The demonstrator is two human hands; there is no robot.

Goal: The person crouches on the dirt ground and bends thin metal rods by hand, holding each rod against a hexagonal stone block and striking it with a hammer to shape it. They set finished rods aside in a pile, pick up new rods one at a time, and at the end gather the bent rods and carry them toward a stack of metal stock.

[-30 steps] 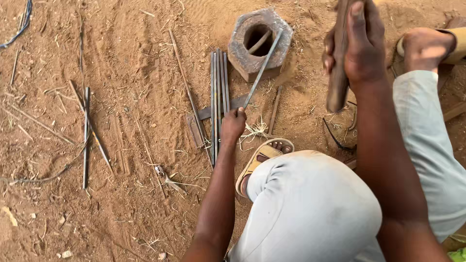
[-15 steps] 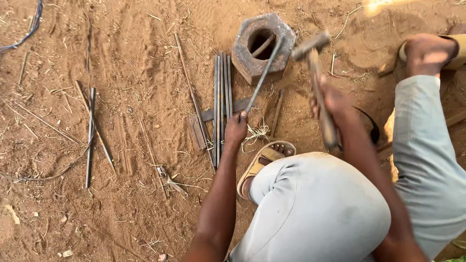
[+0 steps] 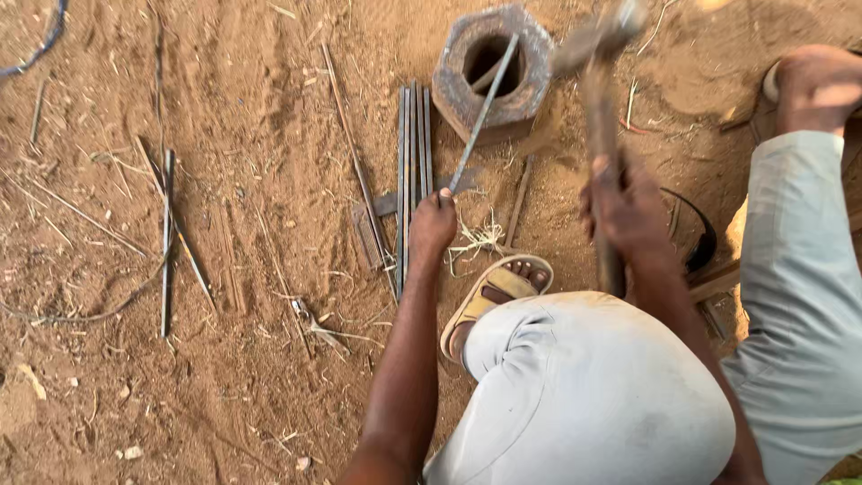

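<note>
left hand [image 3: 432,226] is gripping the near end of a thin rod [image 3: 480,112], fingers closed round it. the rod is running up and to the right, away from the hand, its far end resting across the hole of a big hex nut [image 3: 495,70] sitting on the dirt [image 3: 224,377]. right hand [image 3: 626,208] is wrapped tight round the handle of a hammer [image 3: 600,108], whose blurred head is hovering just right of the nut, at the far edge of the scene. the handle is lying near-to-far, almost parallel to the rod, so the hammer head is much closer to the rod's far end than the left hand is. between rod and hammer the ground is lying open; to the left of the rod a bundle of straight bars [image 3: 413,180] is lying close beside the left hand, with more loose bars [image 3: 167,242] well apart further left. a sandalled foot [image 3: 496,292] is resting just near of the left hand.
</note>
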